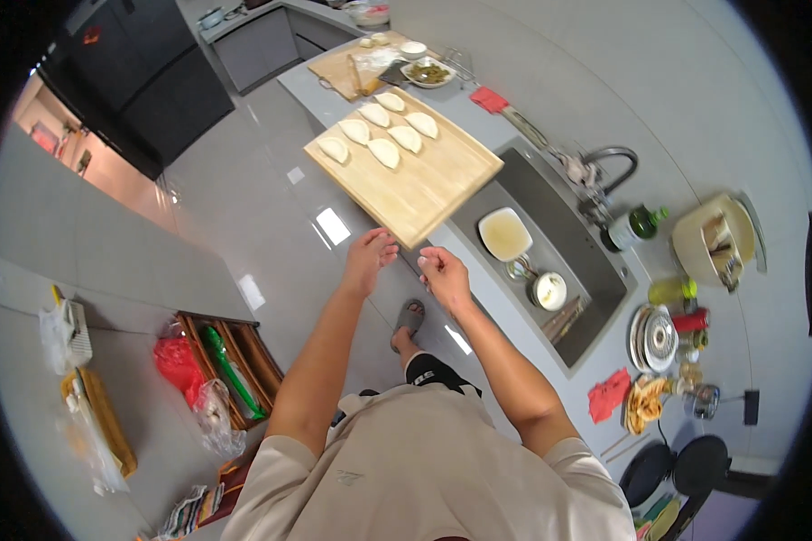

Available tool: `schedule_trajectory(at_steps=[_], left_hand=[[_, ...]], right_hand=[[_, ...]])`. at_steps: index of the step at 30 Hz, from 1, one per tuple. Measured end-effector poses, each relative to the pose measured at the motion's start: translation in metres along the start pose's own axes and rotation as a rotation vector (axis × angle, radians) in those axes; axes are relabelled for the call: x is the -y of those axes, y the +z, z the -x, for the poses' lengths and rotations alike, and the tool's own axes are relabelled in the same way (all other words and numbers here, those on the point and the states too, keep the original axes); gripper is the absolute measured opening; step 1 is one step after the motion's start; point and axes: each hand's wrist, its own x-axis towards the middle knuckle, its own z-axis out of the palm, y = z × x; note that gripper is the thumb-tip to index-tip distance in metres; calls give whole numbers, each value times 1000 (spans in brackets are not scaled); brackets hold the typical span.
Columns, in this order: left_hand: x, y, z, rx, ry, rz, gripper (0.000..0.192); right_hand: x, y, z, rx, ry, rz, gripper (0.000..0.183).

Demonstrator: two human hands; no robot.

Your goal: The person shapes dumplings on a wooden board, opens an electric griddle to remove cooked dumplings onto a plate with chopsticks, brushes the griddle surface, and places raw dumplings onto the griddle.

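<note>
A wooden board (423, 196) with a raised rim bears several pale, half-moon filled dumplings (384, 153), grouped toward its far left part. It sits at the counter's edge, partly over the sink, one corner pointing at me. My left hand (371, 262) is just left of that corner, fingers slightly bent and nothing in it. To the right of the same corner, my right hand (444, 276) is loosely curled, with no object seen in it. A narrow gap shows between each hand and the board.
Beyond the board lie a floured cutting board (338, 67) with a rolling pin (357, 73) and a dish of filling (428, 72). Right, the sink (538, 182) contains a square bowl (505, 234) and a cup (549, 291) under a faucet (612, 162). Stacked plates (653, 338) stand nearer. Left is a wooden rack (233, 368).
</note>
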Motion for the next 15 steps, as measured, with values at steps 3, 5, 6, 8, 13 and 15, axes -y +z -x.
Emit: schedule_trajectory(at_steps=[3, 5, 6, 8, 13, 15], left_hand=[[-33, -28, -50, -107, -8, 81, 38], [-58, -26, -79, -147, -53, 147, 42], [-67, -38, -92, -205, -82, 220, 47], [-88, -62, -120, -248, -45, 268, 53], [-117, -86, -178, -246, -49, 431, 68], [-125, -100, -200, -273, -49, 445, 75]], right_hand=[[7, 39, -75, 84, -9, -4, 18], [-4, 55, -129, 78, -97, -23, 19], [5, 70, -150, 103, -35, -5, 23], [22, 101, -187, 173, 0, -36, 22], [15, 145, -278, 159, -43, 184, 35], [17, 164, -303, 152, -84, 282, 37]])
